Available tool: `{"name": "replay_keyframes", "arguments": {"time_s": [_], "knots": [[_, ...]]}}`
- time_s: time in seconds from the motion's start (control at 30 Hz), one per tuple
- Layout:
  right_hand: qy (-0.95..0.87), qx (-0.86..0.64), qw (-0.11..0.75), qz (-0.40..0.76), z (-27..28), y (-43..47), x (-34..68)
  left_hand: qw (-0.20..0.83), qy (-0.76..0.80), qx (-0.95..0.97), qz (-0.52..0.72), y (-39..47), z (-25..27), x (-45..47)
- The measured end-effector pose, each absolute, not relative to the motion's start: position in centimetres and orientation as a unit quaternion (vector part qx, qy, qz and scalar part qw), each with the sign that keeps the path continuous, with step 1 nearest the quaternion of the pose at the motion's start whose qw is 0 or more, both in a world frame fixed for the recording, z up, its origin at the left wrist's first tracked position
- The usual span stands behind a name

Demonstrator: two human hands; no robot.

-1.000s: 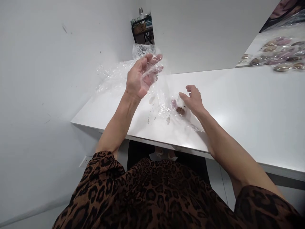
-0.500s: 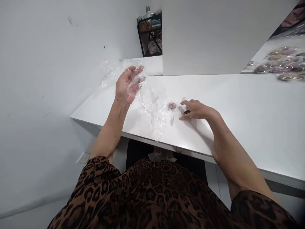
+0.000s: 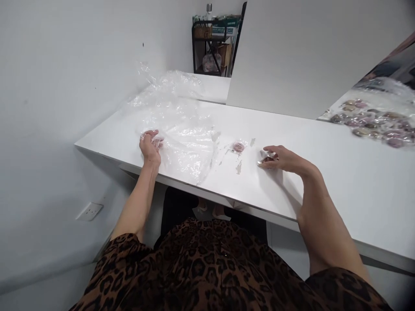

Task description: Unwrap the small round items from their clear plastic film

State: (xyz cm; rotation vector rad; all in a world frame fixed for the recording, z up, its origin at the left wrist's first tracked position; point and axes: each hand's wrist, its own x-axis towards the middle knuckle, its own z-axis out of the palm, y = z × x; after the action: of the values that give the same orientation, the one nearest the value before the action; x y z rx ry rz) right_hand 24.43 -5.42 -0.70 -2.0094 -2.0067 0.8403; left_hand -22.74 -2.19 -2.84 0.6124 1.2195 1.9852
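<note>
At the left, my left hand (image 3: 150, 147) has its fingers curled into the edge of a large clear plastic sheet (image 3: 188, 147), which spreads crumpled over the white table (image 3: 330, 185) and up against the wall. My right hand (image 3: 285, 159) rests on the tabletop, thumb and fingers around a small dark reddish piece in shiny clear wrap (image 3: 267, 159). Between the hands lies a round pinkish piece in clear wrap (image 3: 238, 147), touched by neither hand. What exactly these pieces are, I cannot make out.
A white upright panel (image 3: 292, 56) stands behind the table. Several similar wrapped pieces (image 3: 372, 123) lie at the far right. Beyond the table, a black shelf rack (image 3: 212, 39) holds boxes and bags. A wall (image 3: 81, 95) borders the left end.
My left hand has come down and leftward with the plastic, which now lies wider across the table. My right hand has shifted slightly right, keeping the dark wrapped piece in its fingers.
</note>
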Motion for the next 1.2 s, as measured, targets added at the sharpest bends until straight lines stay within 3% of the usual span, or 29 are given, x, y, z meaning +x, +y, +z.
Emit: {"name": "replay_keyframes", "arguments": {"time_s": [0.23,0.5,0.6,0.83,1.03,1.2], "knots": [[-0.610,-0.739,0.118,0.259,-0.7,-7.5,25.4,0.385,0.494,0.291,0.724,-2.8,-3.5,-22.6],[-0.545,-0.647,0.343,0.409,-0.3,-5.8,21.4,0.398,0.484,0.269,0.732,-3.0,-3.5,-22.6],[-0.575,-0.604,0.339,0.435,0.3,-3.6,18.3,0.398,0.484,0.264,0.733,-3.0,-3.5,-22.8],[-0.651,-0.571,0.212,0.453,-0.1,-0.9,14.5,0.400,0.492,0.258,0.729,-3.0,-3.4,-22.9],[-0.602,-0.581,0.299,0.458,0.2,-4.9,14.1,0.391,0.501,0.261,0.727,-3.1,-3.4,-23.1],[-0.436,-0.639,0.388,0.501,-0.7,-10.5,18.9,0.385,0.500,0.263,0.730,-3.0,-3.3,-23.2]]}}
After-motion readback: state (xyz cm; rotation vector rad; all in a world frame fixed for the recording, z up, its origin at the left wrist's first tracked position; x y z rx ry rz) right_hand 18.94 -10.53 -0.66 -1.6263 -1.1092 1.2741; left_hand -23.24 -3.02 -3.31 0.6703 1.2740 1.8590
